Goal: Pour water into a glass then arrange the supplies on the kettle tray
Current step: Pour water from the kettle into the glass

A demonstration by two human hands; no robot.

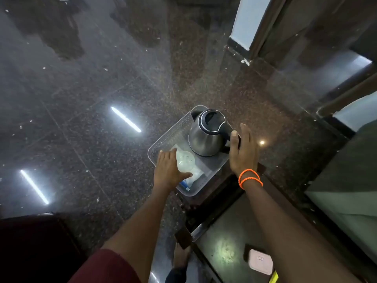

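Late in the task, by the look of it: kettle (207, 134) already upright on the far half of the clear plastic tray (169, 135), glass (184, 161) standing in the near half with some pale packets (196, 174) and a blue-tipped item (184, 183) beside it. No way to tell whether the glass holds water; too clear and blurred. Left hand (168, 172) curled round the left side of the glass, thumb across its near edge, apparently setting or nudging it into place. Right hand (242, 150) flat and open, fingers straight, gripping nothing, thumb resting against the kettle's black handle at the tray's right edge; two orange bands (250, 178) on that wrist. Tray itself seemingly on the corner of a dark counter (220, 227), overhanging a speckled stone floor (102, 99). Probably left: final squaring of the supplies, then letting go. No brand, label or writing legible anywhere; the small pale square thing (261, 261) on the counter shows a mark too small to read.
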